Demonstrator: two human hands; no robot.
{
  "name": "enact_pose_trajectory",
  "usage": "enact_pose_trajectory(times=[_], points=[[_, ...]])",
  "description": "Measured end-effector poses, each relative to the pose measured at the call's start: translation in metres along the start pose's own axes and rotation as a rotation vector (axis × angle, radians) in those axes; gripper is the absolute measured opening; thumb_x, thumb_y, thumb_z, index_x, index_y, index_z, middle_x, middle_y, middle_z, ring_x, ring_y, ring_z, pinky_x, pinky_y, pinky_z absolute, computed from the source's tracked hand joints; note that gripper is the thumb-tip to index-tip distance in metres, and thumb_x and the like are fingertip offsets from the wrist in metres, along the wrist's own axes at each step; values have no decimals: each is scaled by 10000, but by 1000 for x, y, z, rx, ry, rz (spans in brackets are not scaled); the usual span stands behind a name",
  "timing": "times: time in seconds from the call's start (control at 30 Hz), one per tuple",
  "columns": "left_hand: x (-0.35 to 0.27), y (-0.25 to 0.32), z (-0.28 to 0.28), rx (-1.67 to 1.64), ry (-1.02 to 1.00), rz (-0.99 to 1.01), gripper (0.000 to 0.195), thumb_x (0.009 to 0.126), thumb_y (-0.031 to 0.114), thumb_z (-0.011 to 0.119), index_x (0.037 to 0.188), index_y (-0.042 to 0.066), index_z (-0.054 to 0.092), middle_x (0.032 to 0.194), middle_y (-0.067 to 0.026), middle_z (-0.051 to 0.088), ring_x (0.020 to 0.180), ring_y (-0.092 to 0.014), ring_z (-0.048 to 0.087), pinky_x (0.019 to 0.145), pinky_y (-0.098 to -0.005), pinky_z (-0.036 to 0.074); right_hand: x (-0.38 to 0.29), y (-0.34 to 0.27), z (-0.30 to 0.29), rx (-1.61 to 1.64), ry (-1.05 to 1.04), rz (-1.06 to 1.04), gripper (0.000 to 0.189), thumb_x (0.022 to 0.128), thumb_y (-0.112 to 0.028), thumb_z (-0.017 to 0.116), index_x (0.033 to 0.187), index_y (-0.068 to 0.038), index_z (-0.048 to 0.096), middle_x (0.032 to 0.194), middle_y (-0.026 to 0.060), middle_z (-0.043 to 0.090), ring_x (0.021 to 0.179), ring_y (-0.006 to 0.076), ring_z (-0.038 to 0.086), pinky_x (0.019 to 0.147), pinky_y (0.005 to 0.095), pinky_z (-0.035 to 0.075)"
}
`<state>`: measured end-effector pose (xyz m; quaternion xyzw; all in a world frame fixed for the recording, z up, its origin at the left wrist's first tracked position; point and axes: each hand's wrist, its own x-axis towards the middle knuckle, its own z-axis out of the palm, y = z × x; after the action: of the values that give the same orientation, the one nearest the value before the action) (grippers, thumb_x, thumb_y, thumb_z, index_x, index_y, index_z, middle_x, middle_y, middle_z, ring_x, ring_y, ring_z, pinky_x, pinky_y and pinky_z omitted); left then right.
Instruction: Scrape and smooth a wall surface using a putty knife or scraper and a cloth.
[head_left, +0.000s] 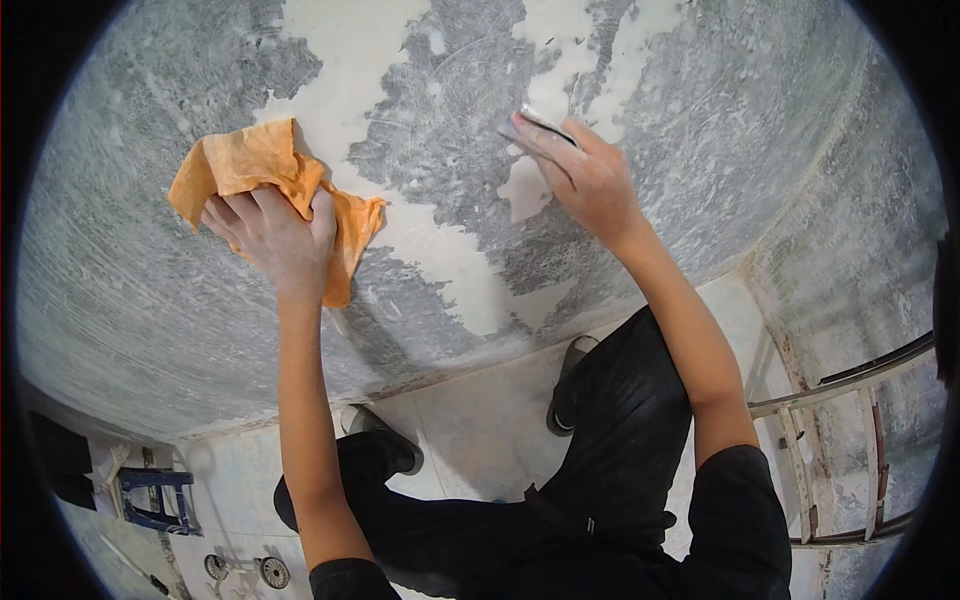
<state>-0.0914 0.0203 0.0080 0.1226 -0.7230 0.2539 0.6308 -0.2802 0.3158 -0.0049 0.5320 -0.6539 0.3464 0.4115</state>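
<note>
Before me is a grey, scratched wall (442, 150) with ragged patches of off-white coating (442, 255). My left hand (274, 240), its back dusted white, presses a crumpled orange cloth (251, 154) against the wall. The cloth spreads above the fingers and hangs below the thumb. Higher and to the right, my right hand (596, 172) grips a thin, flat piece (544, 124) that looks like folded sandpaper, between fingers and thumb. Its edge faces me, so its exact kind is unclear. White dust coats those fingertips, which are at the wall beside a pale patch.
Pale floor tiles (480, 442) meet the wall under my bent legs and dark shoes (574, 382). A ladder (791, 465) stands at the right. A dark blue stool (154, 499) and a wheeled object (274, 572) are at the lower left.
</note>
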Motion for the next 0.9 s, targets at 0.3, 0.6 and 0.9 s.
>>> enact_pose_trajectory(times=[0.3, 0.6, 0.9], points=[[0, 0, 0, -7, 8, -5, 550, 792, 434, 648, 1063, -35, 552, 1166, -237, 479, 1142, -486, 415, 1021, -716, 280, 3, 13, -3, -67, 148, 51, 517, 875, -20, 656, 1356, -208, 664, 827, 68, 550, 621, 229, 543, 563, 343, 491], [3, 4, -2, -2, 30, -19, 523, 786, 429, 635, 1055, -14, 564, 1148, -223, 492, 1112, -464, 437, 1000, -694, 308, 3, 5, 4, -24, 173, 102, 460, 870, 12, 650, 1310, -117, 685, 966, 117, 655, 719, 247, 625, 646, 323, 523], [5, 8, -3, -29, 41, -28, 489, 779, 430, 656, 1027, 14, 591, 1160, -215, 503, 1154, -472, 437, 1017, -709, 289, -1, -13, 16, 95, 153, 98, 416, 928, -14, 637, 1344, -16, 644, 990, 193, 709, 728, 245, 675, 654, 321, 536]])
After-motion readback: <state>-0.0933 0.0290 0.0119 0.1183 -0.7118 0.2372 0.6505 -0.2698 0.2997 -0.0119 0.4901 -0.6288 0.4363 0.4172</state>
